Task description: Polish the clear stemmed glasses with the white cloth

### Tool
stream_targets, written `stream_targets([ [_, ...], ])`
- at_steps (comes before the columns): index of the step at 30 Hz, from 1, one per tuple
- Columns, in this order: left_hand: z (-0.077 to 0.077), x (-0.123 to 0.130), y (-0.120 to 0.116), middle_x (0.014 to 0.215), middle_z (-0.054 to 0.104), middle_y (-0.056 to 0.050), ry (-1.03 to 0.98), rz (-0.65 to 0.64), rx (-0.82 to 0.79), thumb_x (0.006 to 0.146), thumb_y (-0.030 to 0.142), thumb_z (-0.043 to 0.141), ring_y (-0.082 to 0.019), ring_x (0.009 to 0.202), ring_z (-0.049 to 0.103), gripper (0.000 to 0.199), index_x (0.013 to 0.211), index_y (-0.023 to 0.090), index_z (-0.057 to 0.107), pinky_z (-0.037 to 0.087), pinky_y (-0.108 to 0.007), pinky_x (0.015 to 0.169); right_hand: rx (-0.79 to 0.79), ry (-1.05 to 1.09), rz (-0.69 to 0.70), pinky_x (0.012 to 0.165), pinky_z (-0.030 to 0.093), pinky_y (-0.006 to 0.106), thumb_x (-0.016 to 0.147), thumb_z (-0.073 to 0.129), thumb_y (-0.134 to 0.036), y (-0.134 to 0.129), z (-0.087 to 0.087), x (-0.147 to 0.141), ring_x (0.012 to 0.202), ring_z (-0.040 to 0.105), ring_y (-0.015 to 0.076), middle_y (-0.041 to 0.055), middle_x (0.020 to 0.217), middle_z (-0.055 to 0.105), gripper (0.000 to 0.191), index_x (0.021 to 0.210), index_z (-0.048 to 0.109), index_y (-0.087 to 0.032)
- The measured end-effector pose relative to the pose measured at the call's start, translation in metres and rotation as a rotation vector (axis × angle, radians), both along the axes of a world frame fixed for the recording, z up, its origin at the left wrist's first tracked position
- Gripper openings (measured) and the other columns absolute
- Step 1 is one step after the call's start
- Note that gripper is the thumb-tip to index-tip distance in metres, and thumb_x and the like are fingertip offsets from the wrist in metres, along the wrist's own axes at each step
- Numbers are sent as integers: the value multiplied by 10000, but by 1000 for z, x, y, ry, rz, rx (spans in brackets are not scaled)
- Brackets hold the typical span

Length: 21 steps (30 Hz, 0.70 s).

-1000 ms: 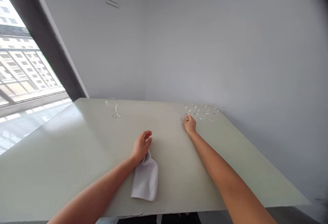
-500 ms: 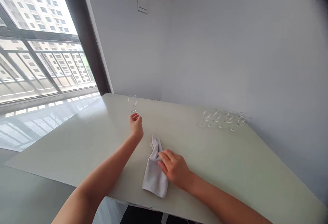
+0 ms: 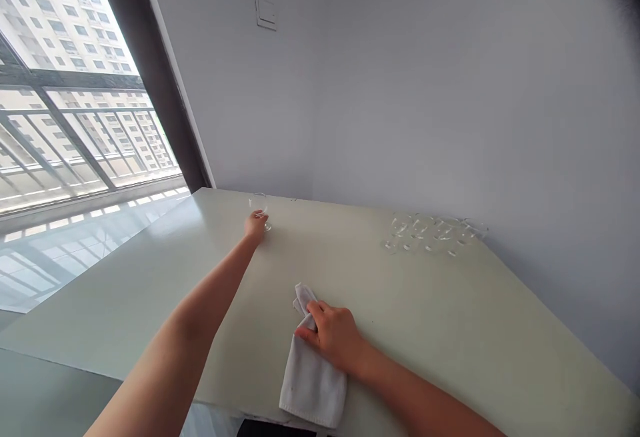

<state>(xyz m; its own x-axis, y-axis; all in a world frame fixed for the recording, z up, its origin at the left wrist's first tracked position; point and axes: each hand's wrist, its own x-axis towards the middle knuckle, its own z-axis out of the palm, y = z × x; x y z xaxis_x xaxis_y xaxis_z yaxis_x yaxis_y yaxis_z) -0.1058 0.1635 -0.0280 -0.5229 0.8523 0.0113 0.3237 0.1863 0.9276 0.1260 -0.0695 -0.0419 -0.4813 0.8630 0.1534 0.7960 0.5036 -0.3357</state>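
A clear stemmed glass (image 3: 259, 202) stands near the far left of the pale table (image 3: 425, 304). My left hand (image 3: 256, 225) is closed around its stem, and the foot shows just beside the fingers. Nearer to me, a light grey cloth (image 3: 314, 384) lies folded on the table, partly bunched at its upper end. My right hand (image 3: 334, 334) grips that upper part, thumb on one side and fingers on the other. Several more clear stemmed glasses (image 3: 444, 229) stand in a group at the far right.
Behind the table are a plain wall (image 3: 425, 90) and a switch plate (image 3: 266, 14). To the left is a large window (image 3: 75, 117) with railings outside. A dark object (image 3: 275, 429) shows below the table's front edge.
My left hand has reached farther forward and closed on the glass's stem. My right hand has closed on the cloth, which has shifted slightly toward me.
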Motion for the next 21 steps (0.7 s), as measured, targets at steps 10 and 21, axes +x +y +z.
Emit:
stream_targets([
  [10,13,47,-61,1049,594,-49,337,-280,96,731,251,526,-194,971,523,119,813,209,601,387,-290,811,-353,626,-130,497,269,221,765,518,-467,20,9,21,496,372,86,-55,513,416,361,555,438,-184],
  [21,-6,93,-135,656,600,-7,687,-534,202,843,246,362,-165,685,562,154,847,203,509,391,-276,660,-853,1736,-453,508,396,235,553,755,-266,57,18,62,535,494,111,-21,607,581,234,683,578,-184],
])
